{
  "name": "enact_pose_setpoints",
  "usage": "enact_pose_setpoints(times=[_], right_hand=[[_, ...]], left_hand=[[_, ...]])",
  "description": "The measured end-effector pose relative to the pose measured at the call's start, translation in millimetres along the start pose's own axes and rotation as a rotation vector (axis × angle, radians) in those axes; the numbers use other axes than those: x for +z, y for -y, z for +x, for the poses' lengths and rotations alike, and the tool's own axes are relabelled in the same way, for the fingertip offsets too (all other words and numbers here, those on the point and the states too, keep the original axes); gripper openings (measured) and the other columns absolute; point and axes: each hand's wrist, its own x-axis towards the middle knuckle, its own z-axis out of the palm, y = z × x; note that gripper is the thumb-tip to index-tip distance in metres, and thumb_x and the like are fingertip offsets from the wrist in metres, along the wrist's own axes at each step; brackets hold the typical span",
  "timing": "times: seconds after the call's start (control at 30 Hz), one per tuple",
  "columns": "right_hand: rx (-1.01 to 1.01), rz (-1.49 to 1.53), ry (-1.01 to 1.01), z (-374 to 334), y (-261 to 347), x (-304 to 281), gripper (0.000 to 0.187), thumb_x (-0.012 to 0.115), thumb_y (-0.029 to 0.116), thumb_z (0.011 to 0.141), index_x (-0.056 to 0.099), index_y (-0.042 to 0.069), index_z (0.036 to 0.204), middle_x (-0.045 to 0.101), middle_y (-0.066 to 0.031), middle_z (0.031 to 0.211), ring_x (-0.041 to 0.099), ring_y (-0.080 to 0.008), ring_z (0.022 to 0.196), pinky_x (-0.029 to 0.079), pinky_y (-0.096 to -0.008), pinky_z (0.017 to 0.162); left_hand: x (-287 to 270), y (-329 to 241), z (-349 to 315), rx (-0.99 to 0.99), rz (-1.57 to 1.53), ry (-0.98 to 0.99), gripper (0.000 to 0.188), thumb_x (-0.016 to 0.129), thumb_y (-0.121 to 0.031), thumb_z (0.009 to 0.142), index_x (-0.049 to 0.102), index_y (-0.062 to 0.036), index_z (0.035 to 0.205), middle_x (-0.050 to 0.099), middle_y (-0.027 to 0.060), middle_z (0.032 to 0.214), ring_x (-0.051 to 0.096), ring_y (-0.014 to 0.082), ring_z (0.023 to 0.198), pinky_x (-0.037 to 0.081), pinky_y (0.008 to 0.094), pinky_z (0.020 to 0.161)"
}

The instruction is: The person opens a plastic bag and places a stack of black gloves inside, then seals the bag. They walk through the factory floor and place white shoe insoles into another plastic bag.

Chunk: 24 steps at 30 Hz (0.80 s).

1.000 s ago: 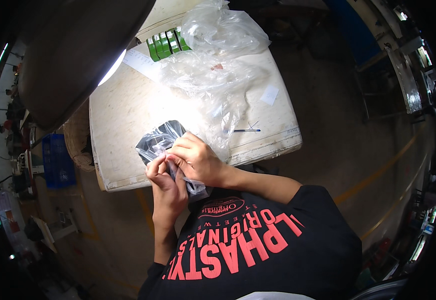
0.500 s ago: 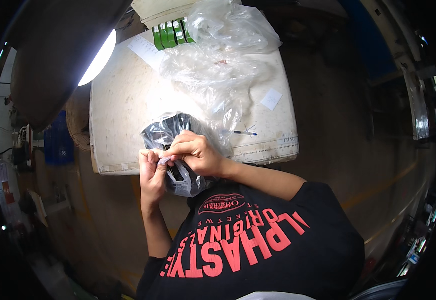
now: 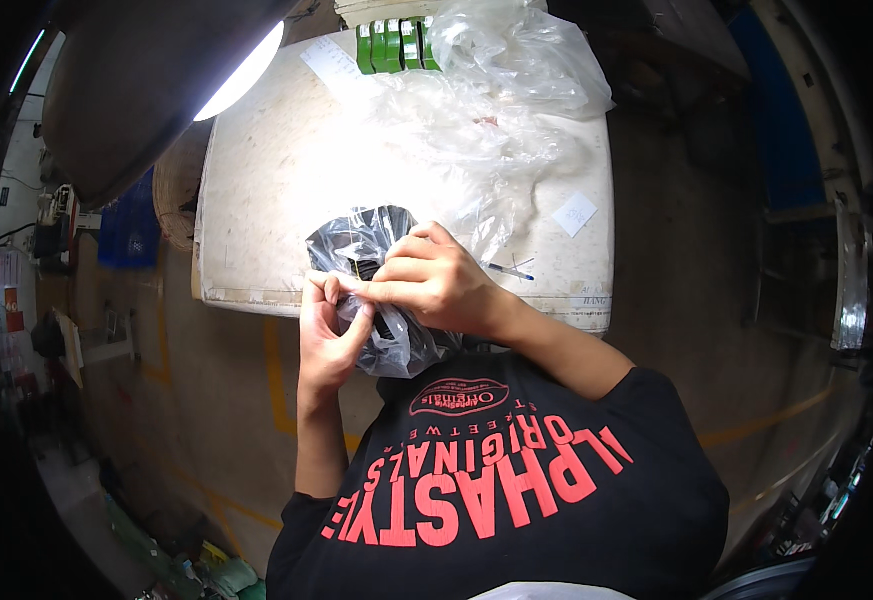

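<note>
A clear plastic bag [image 3: 411,352] with dark, black contents lies at the near edge of the white table, partly overhanging it. What the black contents are, I cannot make out through the film. My left hand [image 3: 334,330] pinches the bag's gathered film from the left, thumb pressed toward the bent fingers. From the right, my right hand [image 3: 434,280] is closed over the same spot, its fingertips meeting those of the left. Part of the bag is hidden beneath my right hand.
Loose clear plastic bags [image 3: 516,70] are heaped at the far side of the table [image 3: 246,210], beside green rolls [image 3: 396,46]. A pen [image 3: 509,271] and a small paper slip [image 3: 574,214] lie to the right. A bright lamp [image 3: 241,75] hangs at upper left.
My right hand has shifted over the bag and its fingers lie further across it. Both hands still hold the film. The whole view has shifted slightly.
</note>
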Motion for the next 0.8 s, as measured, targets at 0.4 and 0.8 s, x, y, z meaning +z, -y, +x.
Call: enact_pose_setpoints(times=[0.4,0.8], right_hand=[[0.161,-0.041,-0.160,-4.4,21.7,2.5,0.012,0.078,0.015,0.084,0.073,0.013,0.094,0.073,0.0031,0.087,0.069,-0.0140,0.086,0.042,-0.0400,0.087],[0.242,-0.082,-0.129,-4.4,24.1,6.1,0.019,0.082,0.018,0.083,0.066,0.015,0.091,0.070,0.0046,0.100,0.060,-0.0201,0.095,0.037,-0.0459,0.093]], left_hand=[[29.2,3.1,0.5,0.476,0.664,-0.425,0.034,0.075,0.007,0.084,0.063,-0.0027,0.114,0.068,0.0096,0.095,0.068,0.0209,0.083,0.054,0.0336,0.078],[8.9,3.4,5.2,0.155,0.490,-0.117,0.013,0.065,0.001,0.096,0.068,0.0022,0.108,0.058,0.0076,0.100,0.058,0.0167,0.093,0.047,0.0280,0.082]])
